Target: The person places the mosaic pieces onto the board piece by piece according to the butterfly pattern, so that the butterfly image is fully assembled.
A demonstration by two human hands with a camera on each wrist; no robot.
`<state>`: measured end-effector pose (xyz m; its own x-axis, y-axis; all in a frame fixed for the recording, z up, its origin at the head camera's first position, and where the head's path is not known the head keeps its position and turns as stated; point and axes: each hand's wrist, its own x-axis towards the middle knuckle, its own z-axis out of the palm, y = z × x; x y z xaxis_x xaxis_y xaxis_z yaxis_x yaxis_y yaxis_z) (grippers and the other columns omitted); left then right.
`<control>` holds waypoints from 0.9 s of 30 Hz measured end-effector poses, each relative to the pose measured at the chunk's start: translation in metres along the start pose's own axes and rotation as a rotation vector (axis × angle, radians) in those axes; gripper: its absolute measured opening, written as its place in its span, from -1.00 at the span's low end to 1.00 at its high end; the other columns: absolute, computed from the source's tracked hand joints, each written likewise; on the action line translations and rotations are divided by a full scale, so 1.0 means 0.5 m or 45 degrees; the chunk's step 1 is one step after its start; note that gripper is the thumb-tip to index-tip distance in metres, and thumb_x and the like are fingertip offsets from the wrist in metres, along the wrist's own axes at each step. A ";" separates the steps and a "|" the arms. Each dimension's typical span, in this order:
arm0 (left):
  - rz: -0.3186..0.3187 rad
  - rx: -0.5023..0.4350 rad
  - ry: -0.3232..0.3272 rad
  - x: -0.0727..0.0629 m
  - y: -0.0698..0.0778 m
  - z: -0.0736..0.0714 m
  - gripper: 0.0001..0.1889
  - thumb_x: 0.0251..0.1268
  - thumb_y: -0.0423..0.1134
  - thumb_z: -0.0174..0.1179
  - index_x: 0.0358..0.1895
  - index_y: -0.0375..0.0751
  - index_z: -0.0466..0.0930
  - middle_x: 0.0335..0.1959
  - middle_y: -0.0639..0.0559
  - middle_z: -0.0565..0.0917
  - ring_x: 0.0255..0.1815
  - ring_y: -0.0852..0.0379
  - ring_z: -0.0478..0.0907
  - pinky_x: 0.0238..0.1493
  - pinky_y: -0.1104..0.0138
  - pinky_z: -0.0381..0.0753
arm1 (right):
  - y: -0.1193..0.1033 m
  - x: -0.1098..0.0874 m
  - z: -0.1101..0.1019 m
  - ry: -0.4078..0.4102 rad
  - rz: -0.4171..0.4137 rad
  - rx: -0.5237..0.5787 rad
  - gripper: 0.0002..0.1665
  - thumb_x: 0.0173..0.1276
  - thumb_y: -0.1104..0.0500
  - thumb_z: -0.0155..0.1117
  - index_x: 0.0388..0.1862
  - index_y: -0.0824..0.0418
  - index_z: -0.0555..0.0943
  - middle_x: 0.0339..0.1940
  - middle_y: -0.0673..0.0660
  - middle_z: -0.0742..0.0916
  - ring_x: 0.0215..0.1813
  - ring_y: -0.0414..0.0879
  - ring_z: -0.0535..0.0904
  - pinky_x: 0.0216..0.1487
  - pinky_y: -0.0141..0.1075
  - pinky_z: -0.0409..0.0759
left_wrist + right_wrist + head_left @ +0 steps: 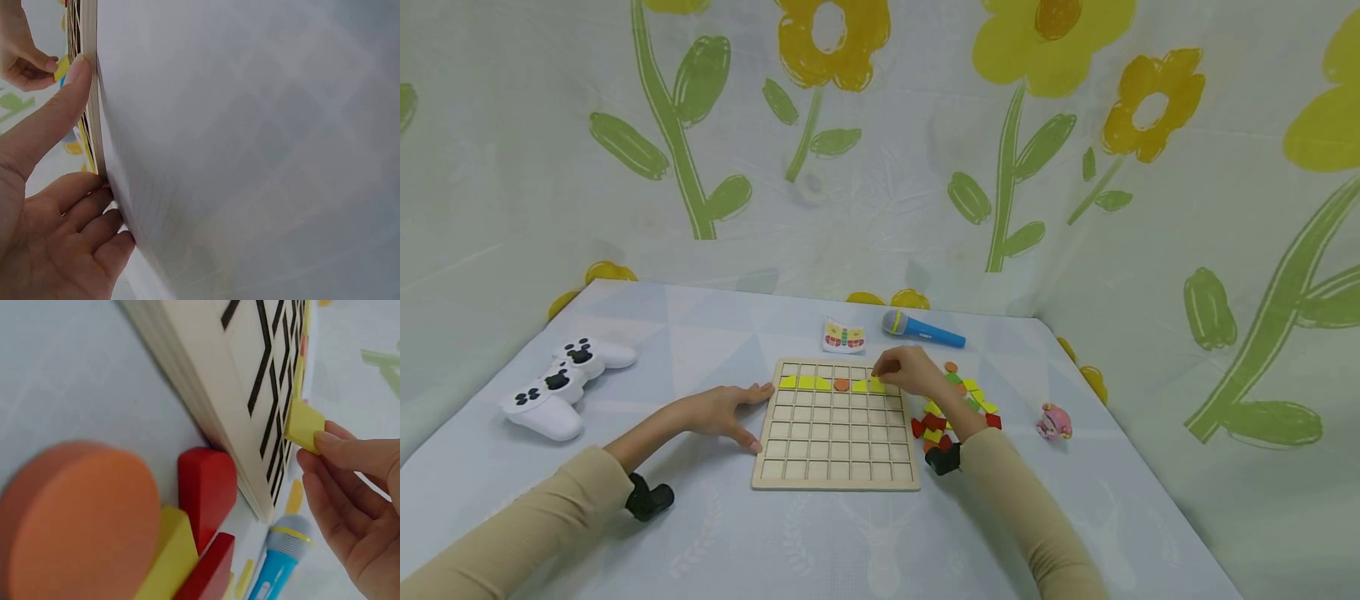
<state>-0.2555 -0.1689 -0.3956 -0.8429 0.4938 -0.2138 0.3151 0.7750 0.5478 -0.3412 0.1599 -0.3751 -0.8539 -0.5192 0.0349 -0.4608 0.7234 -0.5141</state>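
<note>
A wooden grid board [808, 484] lies flat on the table. Yellow pieces [806, 382] and one orange round piece [841, 385] sit in a row near its far edge. My right hand [908, 370] pinches a yellow piece [304, 425] between thumb and fingers, at the right end of that row. My left hand [722, 412] rests against the board's left edge, thumb and fingers spread along it. Up close in the left wrist view, the thumb [62, 112] touches the board's side.
Loose yellow, green, orange and red pieces [934, 422] lie right of the board. Behind it are a small patterned card [844, 337] and a blue toy microphone [925, 328]. A white game controller [561, 383] lies far left, a pink figurine [1055, 422] right.
</note>
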 end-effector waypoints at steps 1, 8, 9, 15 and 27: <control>-0.001 0.002 0.000 0.000 0.000 0.000 0.12 -0.15 0.08 0.51 0.46 -0.38 0.11 0.44 -0.45 0.09 0.45 -0.39 0.00 0.33 -0.20 0.07 | 0.001 0.002 0.002 0.008 0.001 0.001 -0.91 0.29 0.33 0.32 -0.26 0.20 0.72 -0.36 0.00 0.72 -0.30 -0.12 0.54 -0.15 -0.37 0.57; -0.003 0.005 0.001 -0.001 0.003 -0.001 0.12 -0.15 0.07 0.51 0.46 -0.39 0.11 0.44 -0.44 0.09 0.45 -0.39 0.00 0.34 -0.19 0.08 | 0.002 0.007 0.007 0.006 0.022 -0.018 -0.93 0.27 0.32 0.35 -0.29 0.20 0.73 -0.38 -0.02 0.72 -0.31 -0.14 0.54 -0.15 -0.36 0.56; -0.001 0.005 0.002 -0.001 0.002 -0.001 0.12 -0.15 0.07 0.51 0.46 -0.39 0.11 0.44 -0.44 0.09 0.45 -0.39 0.01 0.34 -0.19 0.08 | 0.002 0.006 0.007 0.000 0.034 -0.026 -0.92 0.27 0.32 0.35 -0.28 0.19 0.73 -0.38 -0.02 0.72 -0.31 -0.14 0.54 -0.14 -0.35 0.56; -0.006 -0.005 0.003 0.000 0.002 0.001 0.12 -0.16 0.07 0.51 0.45 -0.39 0.12 0.45 -0.42 0.09 0.45 -0.37 0.01 0.34 -0.18 0.08 | -0.003 0.003 0.008 -0.045 0.065 -0.066 -0.87 0.29 0.32 0.33 -0.22 0.20 0.77 -0.30 0.01 0.76 -0.23 -0.13 0.57 -0.09 -0.33 0.58; 0.019 -0.002 0.004 0.001 -0.001 -0.001 0.11 -0.14 0.08 0.50 0.45 -0.39 0.12 0.45 -0.42 0.09 0.46 -0.36 0.01 0.35 -0.17 0.07 | 0.012 -0.019 -0.010 0.006 -0.077 -0.080 -0.81 0.28 0.36 0.32 -0.16 0.25 0.76 -0.22 0.08 0.77 -0.20 -0.12 0.64 -0.13 -0.33 0.60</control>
<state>-0.2565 -0.1693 -0.3956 -0.8395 0.5039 -0.2032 0.3268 0.7671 0.5520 -0.3370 0.1717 -0.3741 -0.8250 -0.5611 0.0681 -0.5259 0.7180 -0.4559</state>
